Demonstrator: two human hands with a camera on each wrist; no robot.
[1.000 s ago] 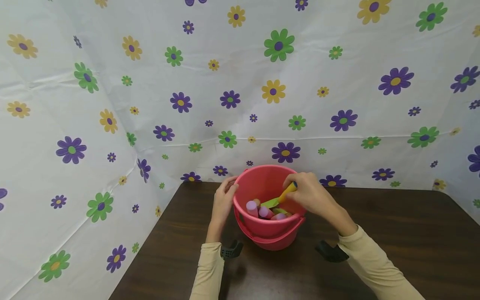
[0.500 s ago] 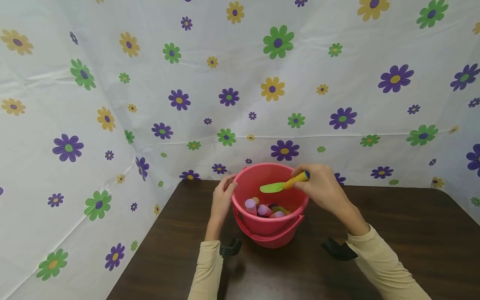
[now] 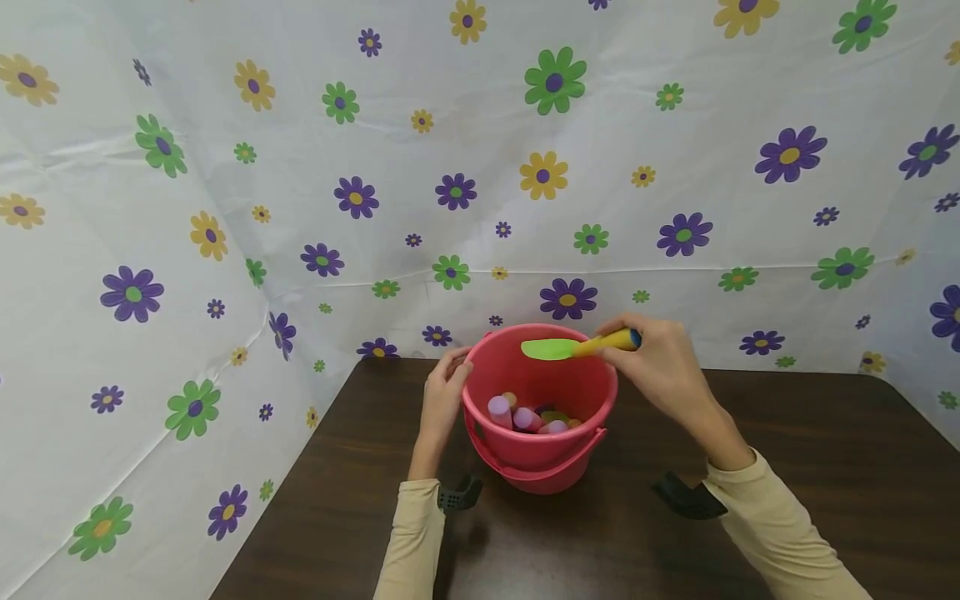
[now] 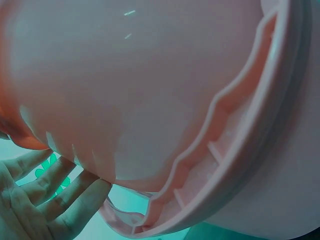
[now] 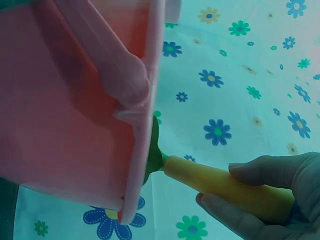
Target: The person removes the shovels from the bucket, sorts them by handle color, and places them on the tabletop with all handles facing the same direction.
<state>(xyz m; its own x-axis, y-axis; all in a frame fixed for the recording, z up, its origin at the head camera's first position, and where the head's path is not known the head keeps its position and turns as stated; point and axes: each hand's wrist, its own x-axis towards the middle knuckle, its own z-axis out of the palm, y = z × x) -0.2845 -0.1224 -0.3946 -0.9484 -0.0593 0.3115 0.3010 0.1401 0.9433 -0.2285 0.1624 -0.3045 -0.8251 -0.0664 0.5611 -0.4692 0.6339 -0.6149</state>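
A pink bucket (image 3: 546, 467) stands upright on the table, its handle hanging down at the front. My left hand (image 3: 442, 396) rests against the bucket's left side near the rim; in the left wrist view its fairly straight fingers (image 4: 90, 200) touch the outer wall. With thumb and fingers, my right hand (image 3: 660, 367) grips the yellow, blue-ended handle of a toy trowel (image 3: 607, 342). The trowel's green blade (image 3: 550, 349) is level over the bucket's opening, above the things inside. In the right wrist view the bucket rim partly hides the blade.
Several pink-and-purple cylinders (image 3: 499, 410) and other small pieces lie at the bottom of the bucket. The dark wooden table (image 3: 780, 467) extends to both sides. A white flowered sheet (image 3: 480, 150) hangs behind it and on the left.
My right hand has lifted the trowel from among the pieces in the bucket, up and to the right, to about rim height. My left hand stays at the bucket's side.
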